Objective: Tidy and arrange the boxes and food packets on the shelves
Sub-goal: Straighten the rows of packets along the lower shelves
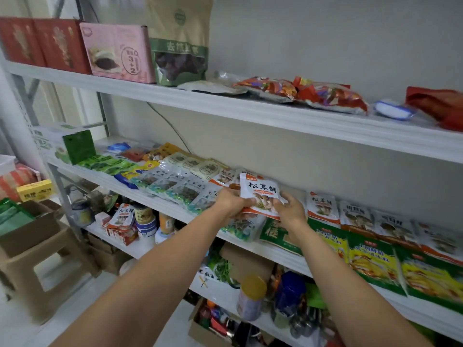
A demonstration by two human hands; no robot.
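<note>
Held at centre frame above middle shelf (107, 184): mushroom seasoning packet (260, 192), gripped at either edge by left hand (231, 200) and right hand (292, 211). Rowed at right: matching packets (323, 206). Seemingly left to sort: loose snack bags (333, 96), upper right.

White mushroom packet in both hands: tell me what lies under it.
Below the white mushroom packet, held by left hand and right hand, a clear packet of dark dried food and a green packet poke out; their upper parts are covered.
</note>
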